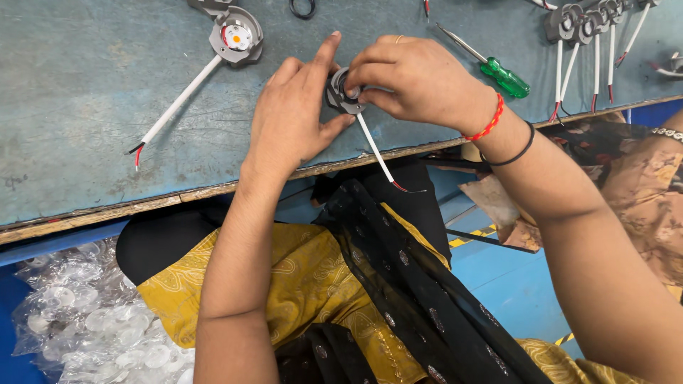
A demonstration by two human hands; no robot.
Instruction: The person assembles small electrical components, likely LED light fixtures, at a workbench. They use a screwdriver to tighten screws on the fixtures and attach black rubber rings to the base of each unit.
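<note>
Worktop [99, 107] dull blue-green, scuffed, w/ pale wood edge. Round fitting [346, 92] btwn both hands: dark grey, white lead w/ red + black tips. 2nd round fitting [237, 37] grey, white centre w/ orange-yellow dot, white cable ending red/black. Screwdriver [504, 77]: clear green handle, silver shaft. Right wrist: red thread band [488, 122] + black band [523, 149]. Lap cloth [299, 277] mustard yellow, paisley print; scarf [420, 299] sheer black w/ silver dots. Bag of lenses [85, 320] clear. Floor [512, 277] blue, yellow stripe.
</note>
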